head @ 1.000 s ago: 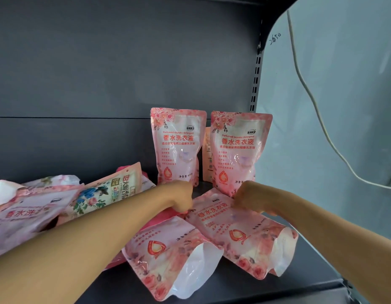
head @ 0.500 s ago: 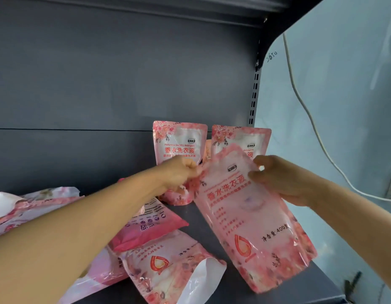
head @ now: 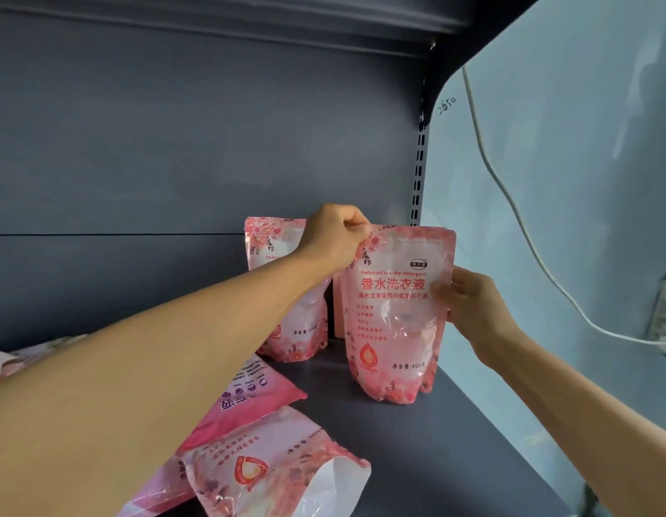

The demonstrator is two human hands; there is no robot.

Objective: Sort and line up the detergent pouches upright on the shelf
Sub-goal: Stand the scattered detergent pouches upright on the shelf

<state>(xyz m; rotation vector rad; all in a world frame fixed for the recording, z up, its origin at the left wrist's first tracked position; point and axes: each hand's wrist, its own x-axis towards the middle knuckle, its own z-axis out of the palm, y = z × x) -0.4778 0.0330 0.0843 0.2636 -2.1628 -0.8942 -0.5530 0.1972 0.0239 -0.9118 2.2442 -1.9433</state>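
A pale pink detergent pouch (head: 395,322) stands upright on the dark shelf (head: 417,442), near its right end. My left hand (head: 333,235) pinches its top left corner. My right hand (head: 469,304) grips its right edge, thumb on the front. Behind it a second upright pouch (head: 283,292) stands against the back panel, partly hidden by my left forearm. Another pouch directly behind the held one is almost fully covered. A pale pouch (head: 271,475) lies flat at the front, with a darker pink pouch (head: 249,401) lying beside it.
More pouches (head: 29,358) lie in a heap at the far left, mostly hidden by my arm. The shelf's slotted upright (head: 417,173) and a pale wall with a white cable (head: 510,203) bound the right side. Bare shelf lies in front of the held pouch.
The pouch was lifted from lying flat, tilted up, and now stands upright in front of the right rear pouch. Both hands rose and moved back with it.
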